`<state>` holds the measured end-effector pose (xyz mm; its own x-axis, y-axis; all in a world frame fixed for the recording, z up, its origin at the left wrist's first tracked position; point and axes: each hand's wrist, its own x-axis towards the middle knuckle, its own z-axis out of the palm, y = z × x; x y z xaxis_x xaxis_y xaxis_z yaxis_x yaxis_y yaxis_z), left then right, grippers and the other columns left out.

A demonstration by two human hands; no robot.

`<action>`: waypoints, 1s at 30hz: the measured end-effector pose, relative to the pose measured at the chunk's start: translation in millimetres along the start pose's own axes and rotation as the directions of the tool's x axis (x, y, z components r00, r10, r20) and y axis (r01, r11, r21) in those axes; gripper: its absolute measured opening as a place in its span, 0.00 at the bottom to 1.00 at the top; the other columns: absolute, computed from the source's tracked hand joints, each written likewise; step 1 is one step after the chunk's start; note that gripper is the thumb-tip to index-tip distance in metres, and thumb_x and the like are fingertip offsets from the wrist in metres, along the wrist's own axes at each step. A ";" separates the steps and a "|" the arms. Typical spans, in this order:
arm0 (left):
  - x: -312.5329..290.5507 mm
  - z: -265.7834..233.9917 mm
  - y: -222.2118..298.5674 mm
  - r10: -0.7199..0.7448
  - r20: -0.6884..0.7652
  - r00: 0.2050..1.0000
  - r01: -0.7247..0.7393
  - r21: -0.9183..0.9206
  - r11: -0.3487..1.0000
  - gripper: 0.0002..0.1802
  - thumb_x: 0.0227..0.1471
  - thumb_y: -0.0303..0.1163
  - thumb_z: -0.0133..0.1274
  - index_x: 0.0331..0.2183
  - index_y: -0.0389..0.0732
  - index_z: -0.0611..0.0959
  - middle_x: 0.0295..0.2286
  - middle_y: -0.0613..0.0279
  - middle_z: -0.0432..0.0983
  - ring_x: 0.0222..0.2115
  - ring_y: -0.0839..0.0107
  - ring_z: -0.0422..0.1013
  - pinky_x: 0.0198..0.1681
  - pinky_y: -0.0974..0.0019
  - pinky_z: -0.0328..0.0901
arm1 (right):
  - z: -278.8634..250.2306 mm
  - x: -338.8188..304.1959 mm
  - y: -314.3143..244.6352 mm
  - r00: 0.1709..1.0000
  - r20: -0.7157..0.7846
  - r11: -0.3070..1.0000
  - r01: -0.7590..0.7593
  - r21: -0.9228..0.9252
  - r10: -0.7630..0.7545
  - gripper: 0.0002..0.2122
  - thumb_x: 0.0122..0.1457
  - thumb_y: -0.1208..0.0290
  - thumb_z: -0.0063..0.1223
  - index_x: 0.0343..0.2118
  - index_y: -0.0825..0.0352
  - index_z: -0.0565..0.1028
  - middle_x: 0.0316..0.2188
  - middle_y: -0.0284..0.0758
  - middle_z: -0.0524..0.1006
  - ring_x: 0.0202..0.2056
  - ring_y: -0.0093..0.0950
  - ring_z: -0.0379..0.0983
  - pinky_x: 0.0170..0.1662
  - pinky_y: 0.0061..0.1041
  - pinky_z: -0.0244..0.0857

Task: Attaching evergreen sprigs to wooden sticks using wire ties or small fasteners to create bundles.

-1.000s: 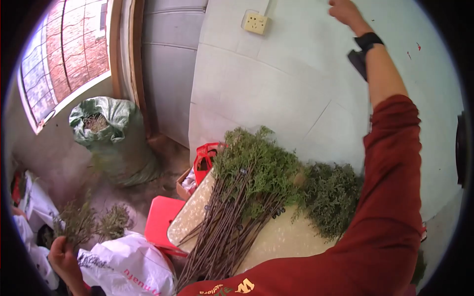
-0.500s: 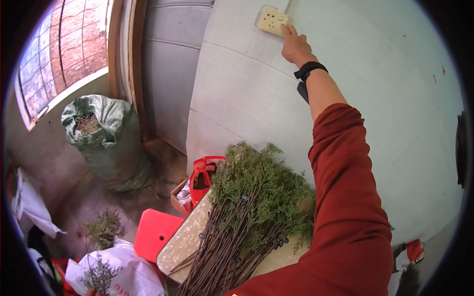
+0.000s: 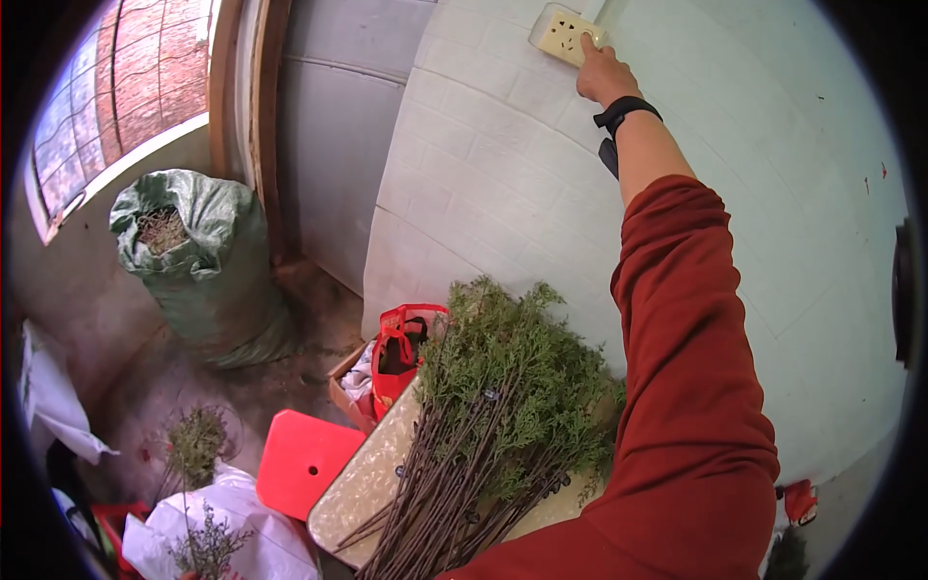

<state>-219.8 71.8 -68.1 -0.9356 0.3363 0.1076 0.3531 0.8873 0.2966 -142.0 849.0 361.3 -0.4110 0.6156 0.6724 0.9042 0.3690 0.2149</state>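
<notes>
Stretched far forward, my right hand reaches a cream wall socket high on the white wall. Its index finger is extended onto the socket's switch at the right side; the other fingers are partly curled and hold nothing. A black band is on that wrist, below which a red sleeve is pushed up. Only a sliver of my left hand shows at the lower left edge, at the base of a leafy sprig that it seems to grip. A large bundle of green branches with brown stems lies between my arms.
Under the branches is a marbled tabletop, with a red plastic stool to its left. A red bag stands in a box behind. Further left are a stuffed green sack, a white bag and a plant clump.
My right index finger has moved from the socket's lower edge onto its switch. The whole view has shifted slightly. The sprig at the lower left stands a little further right.
</notes>
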 end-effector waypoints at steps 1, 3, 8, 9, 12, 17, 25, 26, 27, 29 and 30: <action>0.6 -9.4 11.3 -0.092 0.025 0.995 0.093 -0.058 0.994 0.10 0.44 0.33 0.54 0.31 0.40 0.83 0.28 0.56 0.78 0.24 0.65 0.71 0.30 0.67 0.65 | -0.8 -1.0 -2.2 1.000 0.001 1.000 0.004 0.003 -0.004 0.34 0.48 0.74 0.44 0.59 0.51 0.47 0.52 0.44 0.59 0.47 0.46 0.65 0.49 0.38 0.61; 6.1 -22.2 34.1 -0.262 0.083 0.961 0.273 -0.180 0.945 0.10 0.44 0.33 0.54 0.30 0.40 0.83 0.29 0.56 0.78 0.26 0.63 0.72 0.31 0.66 0.65 | -5.6 -0.2 -6.0 0.998 0.066 0.998 -0.023 -0.050 0.026 0.32 0.48 0.72 0.44 0.58 0.51 0.50 0.52 0.43 0.61 0.47 0.44 0.66 0.48 0.37 0.62; 7.1 -46.2 53.6 -0.363 0.148 0.920 0.392 -0.344 0.853 0.11 0.44 0.35 0.54 0.31 0.42 0.83 0.30 0.54 0.77 0.29 0.60 0.72 0.34 0.64 0.66 | -23.0 -30.1 -10.5 0.993 0.034 0.983 0.111 0.143 -0.117 0.34 0.42 0.71 0.49 0.57 0.56 0.54 0.44 0.45 0.69 0.47 0.38 0.67 0.47 0.36 0.63; 6.5 -49.9 52.4 -0.317 0.118 0.941 0.338 -0.294 0.894 0.12 0.44 0.35 0.54 0.33 0.42 0.82 0.31 0.52 0.77 0.30 0.60 0.72 0.35 0.64 0.66 | -20.1 -40.4 -14.3 0.993 0.062 0.984 0.093 0.150 -0.104 0.34 0.42 0.71 0.49 0.57 0.56 0.54 0.44 0.45 0.69 0.47 0.38 0.67 0.47 0.36 0.63; 13.3 -37.8 35.7 -0.153 -0.051 0.987 0.134 -0.266 0.955 0.11 0.41 0.28 0.52 0.31 0.36 0.80 0.25 0.54 0.72 0.27 0.68 0.68 0.31 0.67 0.62 | -33.0 -82.6 -37.4 0.838 0.370 0.916 0.368 0.159 -0.400 0.23 0.41 0.71 0.50 0.46 0.65 0.69 0.30 0.42 0.75 0.35 0.33 0.72 0.37 0.31 0.66; 6.1 -68.7 19.7 -0.149 -0.046 0.988 0.131 -0.276 0.952 0.10 0.40 0.22 0.51 0.30 0.30 0.79 0.21 0.62 0.73 0.23 0.76 0.66 0.28 0.72 0.62 | -97.0 -206.3 -25.9 0.476 0.266 0.535 0.620 0.575 -0.838 0.14 0.45 0.71 0.48 0.35 0.69 0.75 0.33 0.48 0.75 0.36 0.42 0.71 0.40 0.34 0.65; 56.8 -105.6 33.2 -0.149 0.105 0.983 0.181 -0.438 0.881 0.12 0.45 0.25 0.51 0.34 0.30 0.79 0.27 0.61 0.76 0.26 0.75 0.68 0.32 0.72 0.64 | -140.8 -402.0 78.0 0.182 0.617 0.619 -0.056 0.784 -0.765 0.15 0.38 0.73 0.54 0.33 0.71 0.72 0.25 0.41 0.75 0.28 0.37 0.72 0.32 0.29 0.66; 67.1 -108.8 33.6 -0.131 0.124 0.984 0.175 -0.478 0.861 0.12 0.45 0.25 0.51 0.35 0.30 0.79 0.28 0.61 0.76 0.27 0.75 0.68 0.32 0.72 0.64 | -144.5 -433.9 86.6 0.126 0.638 0.626 -0.122 0.770 -0.760 0.14 0.38 0.73 0.55 0.31 0.71 0.73 0.25 0.41 0.76 0.28 0.37 0.73 0.32 0.30 0.66; 77.6 -112.8 34.2 -0.099 0.140 0.985 0.153 -0.463 0.873 0.12 0.45 0.25 0.51 0.35 0.30 0.79 0.28 0.61 0.76 0.27 0.75 0.68 0.32 0.72 0.64 | -146.9 -467.0 92.4 0.068 0.650 0.630 -0.187 0.754 -0.757 0.13 0.38 0.73 0.55 0.30 0.71 0.73 0.24 0.42 0.76 0.28 0.37 0.73 0.31 0.30 0.66; 102.2 -118.0 42.3 -0.005 0.047 0.999 0.026 -0.455 0.890 0.13 0.46 0.26 0.51 0.36 0.30 0.78 0.29 0.61 0.76 0.28 0.76 0.68 0.33 0.74 0.64 | -151.2 -532.8 96.3 -0.067 0.696 0.674 -0.334 0.659 -0.715 0.11 0.39 0.74 0.54 0.29 0.71 0.74 0.23 0.40 0.76 0.26 0.34 0.73 0.30 0.28 0.66; 111.9 -120.4 47.3 0.041 0.003 0.999 -0.036 -0.447 0.894 0.14 0.47 0.26 0.51 0.37 0.30 0.78 0.30 0.61 0.75 0.28 0.76 0.68 0.34 0.74 0.64 | -152.4 -565.2 96.5 -0.068 0.705 0.674 -0.372 0.638 -0.706 0.11 0.39 0.74 0.54 0.29 0.71 0.74 0.23 0.40 0.76 0.26 0.34 0.73 0.30 0.28 0.66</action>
<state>-308.4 113.4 72.3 -0.9203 0.3733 0.1171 0.3468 0.6399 0.6857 195.2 430.5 110.0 -0.6920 0.1891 -0.6967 0.6883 0.4638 -0.5578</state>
